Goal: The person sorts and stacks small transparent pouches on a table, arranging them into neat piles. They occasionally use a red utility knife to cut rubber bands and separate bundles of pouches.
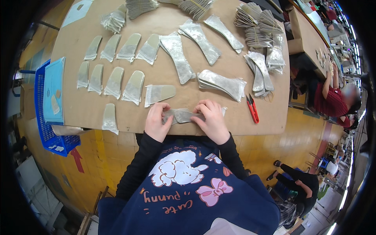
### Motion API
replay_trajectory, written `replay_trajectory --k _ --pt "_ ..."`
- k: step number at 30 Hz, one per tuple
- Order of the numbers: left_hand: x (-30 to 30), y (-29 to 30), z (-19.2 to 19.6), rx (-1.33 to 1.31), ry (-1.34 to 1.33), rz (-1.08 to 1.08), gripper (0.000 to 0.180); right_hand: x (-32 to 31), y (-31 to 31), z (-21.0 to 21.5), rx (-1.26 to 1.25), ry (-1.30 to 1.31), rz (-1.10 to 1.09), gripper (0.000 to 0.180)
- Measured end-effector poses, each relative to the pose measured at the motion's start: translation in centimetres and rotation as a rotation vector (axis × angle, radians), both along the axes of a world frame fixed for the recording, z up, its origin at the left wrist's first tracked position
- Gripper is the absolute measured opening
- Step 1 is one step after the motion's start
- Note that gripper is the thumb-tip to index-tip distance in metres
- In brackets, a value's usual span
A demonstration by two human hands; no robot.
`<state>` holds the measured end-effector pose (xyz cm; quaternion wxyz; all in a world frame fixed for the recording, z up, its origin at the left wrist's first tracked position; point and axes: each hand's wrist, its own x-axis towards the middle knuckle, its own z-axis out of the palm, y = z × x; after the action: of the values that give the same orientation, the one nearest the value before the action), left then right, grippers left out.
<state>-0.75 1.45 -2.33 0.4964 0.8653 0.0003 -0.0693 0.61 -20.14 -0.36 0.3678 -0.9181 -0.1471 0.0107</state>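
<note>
At the near edge of a brown worktable (pixel 164 74), both hands hold one thin grey insole-shaped piece (pixel 183 116) flat against the surface. My left hand (pixel 157 121) pinches its left end. My right hand (pixel 211 120) presses on its right end. A single similar piece (pixel 158 94) lies just beyond my left hand. A stack of long grey pieces (pixel 221 83) sits beyond my right hand.
Rows of small grey half-pieces (pixel 113 82) lie spread on the left. Longer pieces (pixel 178 56) and bundled stacks (pixel 258 27) fill the middle and far right. Red snips (pixel 252 109) lie near the right edge. A blue basket (pixel 49 109) hangs at the left. Other people sit at the right.
</note>
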Motion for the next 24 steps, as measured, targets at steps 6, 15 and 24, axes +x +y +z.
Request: replay_trajectory --k 6,15,24 --pt "0.5 0.5 0.0 -0.065 -0.018 -0.097 0.03 0.4 -1.7 1.1 0.081 0.295 -0.161 0.01" --pt "0.0 -0.3 -0.2 -0.077 -0.059 -0.034 0.026 -1.2 1.8 1.1 0.065 0.503 -0.063 0.025" --pt "-1.0 -0.8 -0.8 -0.057 -0.082 -0.023 0.018 -1.1 0.3 0.4 1.125 1.329 -0.268 0.029"
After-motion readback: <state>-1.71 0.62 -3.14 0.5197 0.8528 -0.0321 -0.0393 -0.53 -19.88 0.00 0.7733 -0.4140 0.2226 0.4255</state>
